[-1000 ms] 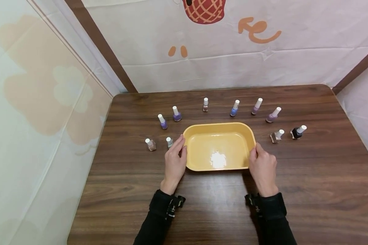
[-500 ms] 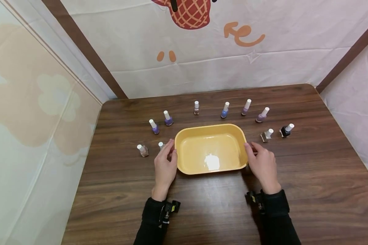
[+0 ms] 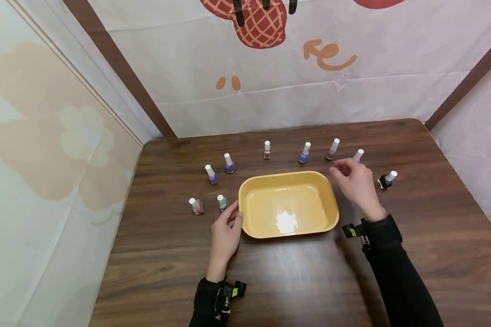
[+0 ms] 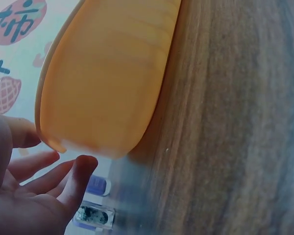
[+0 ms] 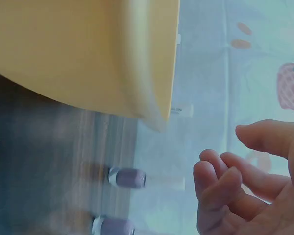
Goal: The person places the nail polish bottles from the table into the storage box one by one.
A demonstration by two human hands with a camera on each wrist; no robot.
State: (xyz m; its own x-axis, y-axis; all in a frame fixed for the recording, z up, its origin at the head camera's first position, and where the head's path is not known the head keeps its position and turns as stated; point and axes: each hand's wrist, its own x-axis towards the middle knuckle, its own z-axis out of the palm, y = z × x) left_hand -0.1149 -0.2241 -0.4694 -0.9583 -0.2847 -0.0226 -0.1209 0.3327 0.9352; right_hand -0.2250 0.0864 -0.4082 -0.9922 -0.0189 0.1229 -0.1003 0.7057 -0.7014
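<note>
A yellow tray (image 3: 278, 204) sits on the wooden table. At its left end my left hand (image 3: 226, 234) touches the rim with loosely bent fingers; in the left wrist view its fingertips are at the tray's edge. My right hand (image 3: 355, 184) is in the air off the tray's right end, fingers loosely bent with nothing between them. Near its fingers are a nail polish bottle with a white cap (image 3: 358, 155), partly covered by the hand, and a light purple nail polish bottle (image 3: 333, 150). A glitter nail polish bottle (image 3: 222, 203) stands just beyond the left fingertips.
Several nail polish bottles arc around the tray: a brownish one (image 3: 196, 206), two purple ones (image 3: 211, 175), a pinkish one (image 3: 267, 150), a blue one (image 3: 304, 153) and a black one (image 3: 387, 180). A printed cloth (image 3: 188, 68) hangs behind the table.
My right hand has let go of the tray's right end and moved up and forward, covering a bottle there. My left hand stays at the left end. The head view has shifted.
</note>
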